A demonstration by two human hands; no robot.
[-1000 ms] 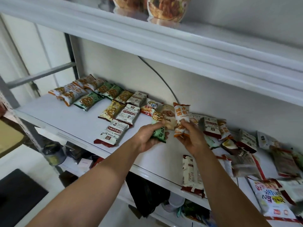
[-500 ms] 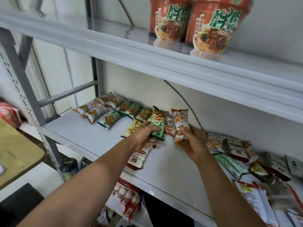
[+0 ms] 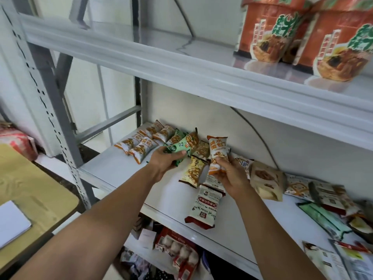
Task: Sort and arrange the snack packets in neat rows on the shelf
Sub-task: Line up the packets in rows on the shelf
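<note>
Head view: green packet (image 3: 181, 145), tipped flatter since a moment ago, gripped in left hand (image 3: 163, 161) beside the sorted row (image 3: 141, 144); orange packet (image 3: 217, 152) held upright in right hand (image 3: 232, 176) over the shelf (image 3: 125, 168), placing likely next.

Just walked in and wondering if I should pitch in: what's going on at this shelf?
A person is sorting snack packets on the shelf. The left hand holds a green packet and the right hand holds an orange packet, both lifted above the shelf. A short row of packets lies at the back left, with a few more laid out beside it. A loose pile on the right is not yet sorted.
</note>
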